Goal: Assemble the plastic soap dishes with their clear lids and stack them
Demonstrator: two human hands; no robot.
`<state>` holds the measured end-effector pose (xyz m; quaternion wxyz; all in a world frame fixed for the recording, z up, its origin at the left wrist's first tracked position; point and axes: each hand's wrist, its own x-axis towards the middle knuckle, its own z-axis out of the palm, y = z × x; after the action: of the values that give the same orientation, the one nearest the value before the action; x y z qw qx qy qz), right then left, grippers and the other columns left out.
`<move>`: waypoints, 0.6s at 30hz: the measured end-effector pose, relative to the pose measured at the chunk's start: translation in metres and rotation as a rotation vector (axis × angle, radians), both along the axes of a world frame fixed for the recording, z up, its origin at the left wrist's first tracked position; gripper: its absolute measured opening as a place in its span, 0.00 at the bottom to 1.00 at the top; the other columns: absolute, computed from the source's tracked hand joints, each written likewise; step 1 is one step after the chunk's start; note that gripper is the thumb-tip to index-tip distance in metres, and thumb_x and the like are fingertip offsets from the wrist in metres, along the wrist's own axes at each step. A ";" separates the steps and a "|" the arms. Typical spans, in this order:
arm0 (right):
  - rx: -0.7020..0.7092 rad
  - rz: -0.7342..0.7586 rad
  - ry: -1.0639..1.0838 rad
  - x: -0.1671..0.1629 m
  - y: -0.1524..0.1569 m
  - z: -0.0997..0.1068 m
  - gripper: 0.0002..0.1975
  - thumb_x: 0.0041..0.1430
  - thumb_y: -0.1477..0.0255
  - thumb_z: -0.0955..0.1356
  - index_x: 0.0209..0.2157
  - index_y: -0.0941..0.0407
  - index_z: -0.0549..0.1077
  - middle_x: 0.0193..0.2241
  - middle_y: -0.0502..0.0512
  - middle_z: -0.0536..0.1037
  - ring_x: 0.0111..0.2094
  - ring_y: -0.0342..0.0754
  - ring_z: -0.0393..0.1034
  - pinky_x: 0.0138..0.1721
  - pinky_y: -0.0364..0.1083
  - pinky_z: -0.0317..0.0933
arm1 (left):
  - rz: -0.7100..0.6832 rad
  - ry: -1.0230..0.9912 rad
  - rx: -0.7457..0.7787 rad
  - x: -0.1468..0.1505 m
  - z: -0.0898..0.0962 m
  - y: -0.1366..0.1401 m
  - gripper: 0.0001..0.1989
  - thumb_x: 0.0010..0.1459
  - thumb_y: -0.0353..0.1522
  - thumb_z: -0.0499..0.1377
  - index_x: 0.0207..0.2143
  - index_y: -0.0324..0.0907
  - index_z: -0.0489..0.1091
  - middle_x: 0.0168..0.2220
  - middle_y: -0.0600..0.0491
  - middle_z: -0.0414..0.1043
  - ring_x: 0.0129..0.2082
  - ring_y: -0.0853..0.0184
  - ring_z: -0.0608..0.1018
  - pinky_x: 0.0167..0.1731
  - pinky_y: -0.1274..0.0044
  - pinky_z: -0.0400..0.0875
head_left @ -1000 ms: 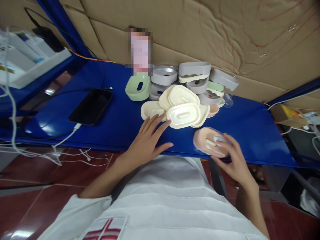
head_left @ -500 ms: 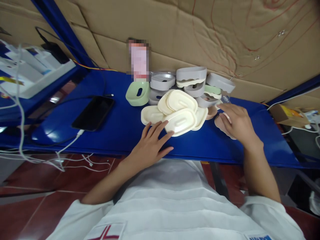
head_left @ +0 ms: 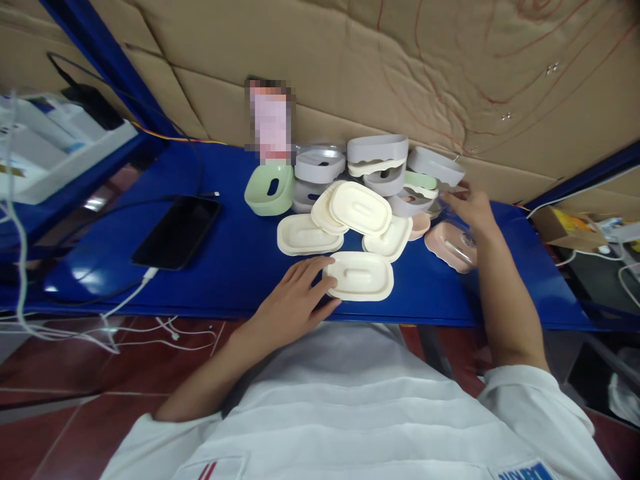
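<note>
On the blue table (head_left: 240, 267) my left hand (head_left: 295, 300) grips the left edge of a cream oval lid (head_left: 363, 275), which lies flat near the front edge. Behind it are three more cream lids (head_left: 357, 207), overlapping one another. My right hand (head_left: 467, 207) reaches toward the back right, its fingertips at the end of a grey box (head_left: 435, 167) in a pile of grey boxes (head_left: 377, 150). A pink lid (head_left: 445, 241) lies on the table just beside my right wrist, with no hand on it.
A black phone (head_left: 177, 230) on a white cable lies at the left. A green box (head_left: 270, 189) stands by the pile. Cardboard (head_left: 400, 67) walls the back. A white tray (head_left: 55, 157) and loose cables (head_left: 30, 267) are far left, and a small cardboard box (head_left: 565, 227) is far right.
My left hand has pulled one cream lid off the heap toward the front edge. My right hand has set the pink lid down at the right and reached on to the grey boxes.
</note>
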<state>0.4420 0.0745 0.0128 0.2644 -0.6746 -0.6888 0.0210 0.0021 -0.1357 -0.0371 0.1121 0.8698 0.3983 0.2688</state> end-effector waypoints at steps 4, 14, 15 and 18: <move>0.005 -0.193 -0.031 -0.013 0.003 0.010 0.16 0.66 0.73 0.69 0.52 0.67 0.76 0.46 0.72 0.84 0.42 0.52 0.75 0.45 0.50 0.64 | -0.005 -0.002 -0.001 0.000 0.001 0.000 0.08 0.73 0.35 0.60 0.49 0.43 0.73 0.66 0.38 0.69 0.64 0.48 0.75 0.63 0.53 0.72; 0.203 0.094 -0.141 -0.021 -0.014 0.019 0.41 0.69 0.69 0.72 0.76 0.66 0.54 0.70 0.79 0.65 0.66 0.56 0.66 0.63 0.52 0.61 | -0.006 0.029 0.037 0.000 0.000 0.000 0.08 0.73 0.35 0.60 0.50 0.42 0.71 0.66 0.37 0.68 0.64 0.48 0.75 0.63 0.55 0.73; 0.216 0.172 -0.178 -0.020 -0.014 0.019 0.39 0.70 0.69 0.72 0.75 0.65 0.57 0.72 0.77 0.61 0.71 0.57 0.60 0.67 0.53 0.58 | -0.008 0.029 0.041 0.000 0.000 0.000 0.08 0.73 0.35 0.60 0.50 0.42 0.71 0.66 0.37 0.68 0.64 0.48 0.75 0.63 0.54 0.73; 0.213 0.276 -0.233 -0.015 -0.013 0.022 0.28 0.75 0.67 0.69 0.70 0.62 0.66 0.69 0.72 0.68 0.70 0.54 0.61 0.68 0.53 0.58 | -0.013 0.025 0.044 0.000 -0.001 0.000 0.08 0.73 0.36 0.60 0.50 0.42 0.72 0.65 0.37 0.68 0.64 0.47 0.75 0.63 0.54 0.73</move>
<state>0.4266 0.0614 0.0350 0.2473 -0.5399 -0.7990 -0.0942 0.0018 -0.1355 -0.0377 0.0897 0.8779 0.3880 0.2659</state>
